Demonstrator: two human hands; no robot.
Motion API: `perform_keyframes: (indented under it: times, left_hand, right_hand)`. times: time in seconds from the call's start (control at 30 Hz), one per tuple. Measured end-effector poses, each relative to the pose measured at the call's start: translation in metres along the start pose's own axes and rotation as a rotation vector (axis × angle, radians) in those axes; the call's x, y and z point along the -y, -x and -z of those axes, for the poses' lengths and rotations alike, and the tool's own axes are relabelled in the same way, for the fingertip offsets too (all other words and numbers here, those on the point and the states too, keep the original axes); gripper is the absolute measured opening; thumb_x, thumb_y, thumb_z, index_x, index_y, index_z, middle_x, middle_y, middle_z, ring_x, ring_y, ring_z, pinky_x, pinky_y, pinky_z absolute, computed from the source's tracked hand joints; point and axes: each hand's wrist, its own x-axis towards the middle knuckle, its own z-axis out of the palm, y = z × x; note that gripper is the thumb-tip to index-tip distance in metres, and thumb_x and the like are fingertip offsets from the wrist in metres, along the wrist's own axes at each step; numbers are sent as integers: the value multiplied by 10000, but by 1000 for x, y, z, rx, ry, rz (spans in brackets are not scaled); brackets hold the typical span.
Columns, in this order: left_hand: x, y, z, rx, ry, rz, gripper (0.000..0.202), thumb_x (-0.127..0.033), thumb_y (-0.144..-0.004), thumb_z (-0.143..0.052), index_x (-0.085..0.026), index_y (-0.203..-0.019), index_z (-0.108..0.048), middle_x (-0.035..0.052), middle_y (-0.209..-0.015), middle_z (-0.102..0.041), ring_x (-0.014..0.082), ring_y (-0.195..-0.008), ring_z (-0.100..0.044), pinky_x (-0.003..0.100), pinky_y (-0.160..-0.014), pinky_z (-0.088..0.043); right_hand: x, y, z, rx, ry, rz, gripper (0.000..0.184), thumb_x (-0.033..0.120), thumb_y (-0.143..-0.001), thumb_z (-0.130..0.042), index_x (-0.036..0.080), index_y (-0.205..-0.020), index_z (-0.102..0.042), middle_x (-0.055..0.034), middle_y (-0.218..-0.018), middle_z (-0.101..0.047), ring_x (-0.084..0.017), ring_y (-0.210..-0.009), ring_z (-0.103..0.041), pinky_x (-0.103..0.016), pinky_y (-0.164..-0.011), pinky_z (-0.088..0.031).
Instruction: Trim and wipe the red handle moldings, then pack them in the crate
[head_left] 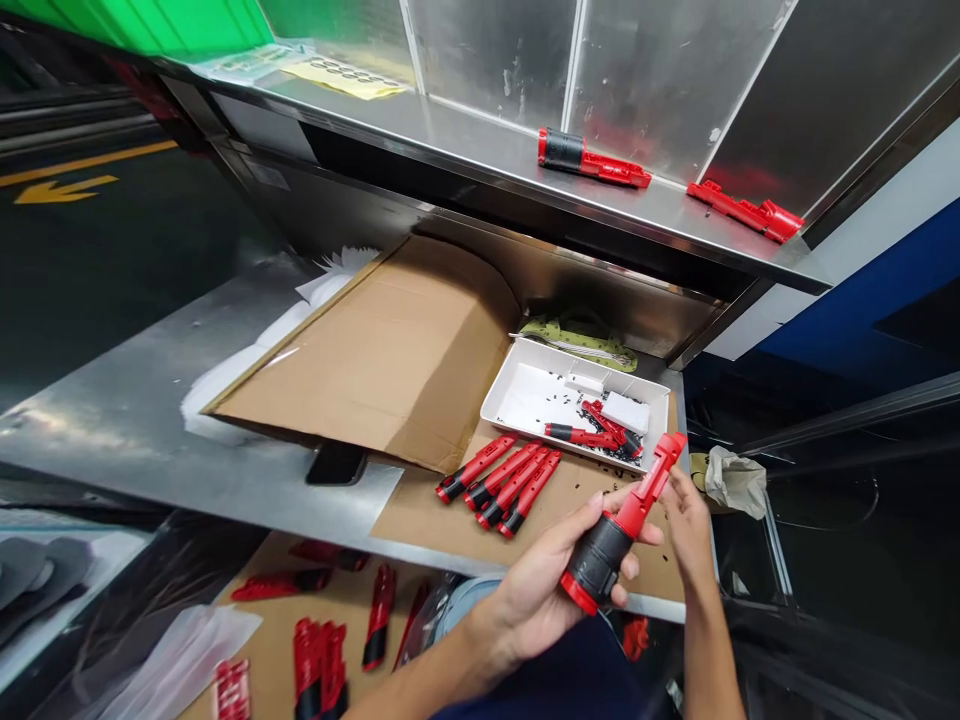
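Note:
My left hand (544, 575) is wrapped round the thick black sleeve of a red-and-black plastic housing (600, 555), which is tilted with its narrow red end up and away from me. My right hand (686, 515) is at that narrow end, fingers bent against its far side and partly hidden by it. Just beyond my hands, several slimmer red-and-black housings (499, 482) lie side by side on a cardboard sheet (420, 515). Behind them stands a white tray (510, 385) with small black pieces, white blocks and some red-and-black parts (581, 435).
A large cardboard flap (360, 360) leans over the metal table, with a phone-like black object (336, 465) by its edge. On the raised metal shelf (465, 140) lie two red housings (596, 160). More red parts (319, 660) rest on a lower surface at left.

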Motion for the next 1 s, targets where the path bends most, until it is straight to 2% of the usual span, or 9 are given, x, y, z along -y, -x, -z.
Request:
perform_keyframes:
  times: [0.13,0.23,0.3,0.37,0.47,0.6,0.73,1.0]
  left_hand:
    - [2,-1,-1,4,-16,15,542,-421,-948,-558,-105,-1387,-535,151,-1004,-713,110,-677,-600,185,-533,-459]
    - [3,-1,-4,8,-49,12,536,-424,-939,-572,-115,-1377,-552,142,-1016,-696,106,-689,-587,187,-541,-449]
    - [3,0,-5,28,-102,-4,537,-354,-889,-660,-142,-1372,-564,116,-1017,-677,99,-703,-577,185,-557,-438]
    - [3,1,-5,59,-163,-8,588,-268,-822,-729,-190,-1380,-561,86,-1030,-651,88,-706,-566,190,-576,-427]
    - [1,2,-3,115,-243,15,748,-184,-701,-793,-258,-1402,-541,66,-1096,-618,86,-728,-555,204,-610,-418]
    - [-2,1,2,185,-301,52,949,-98,-550,-839,-333,-1412,-520,29,-1116,-585,97,-775,-541,205,-621,-408]
    - [-1,1,4,235,-345,60,996,-115,-565,-840,-365,-1451,-460,26,-1124,-569,100,-766,-550,222,-639,-428]
    - [1,3,3,226,-357,34,974,-133,-567,-847,-355,-1440,-477,34,-1117,-563,99,-774,-559,212,-644,-437]
  right_hand:
    - [46,-19,18,62,-237,-44,503,515,-961,-502,200,-1351,-532,-159,-1282,-664,-215,-1063,-698,-346,-859,-574]
    - [78,-22,16,187,-340,-36,557,557,-958,-490,237,-1412,-460,-158,-1312,-642,-224,-1064,-698,-345,-848,-578]
    - [89,-22,10,265,-339,-41,580,558,-929,-550,260,-1417,-451,-135,-1259,-668,-225,-1006,-716,-341,-806,-591]
    - [93,-21,3,298,-356,-56,529,515,-881,-651,263,-1331,-537,-88,-1119,-713,-203,-889,-734,-309,-736,-601]
    - [92,-22,-3,287,-420,-79,370,458,-826,-736,227,-1107,-671,-34,-903,-717,-169,-727,-726,-252,-619,-588]
    - [93,-24,-1,294,-481,-78,313,428,-806,-762,227,-1039,-706,-17,-845,-705,-159,-696,-722,-227,-581,-573]
    - [96,-24,4,291,-482,-57,319,423,-788,-775,227,-1031,-710,-20,-832,-709,-173,-712,-722,-237,-580,-571]
    - [95,-23,2,292,-412,-50,348,484,-791,-746,218,-1010,-697,-35,-818,-711,-191,-714,-720,-258,-577,-571]
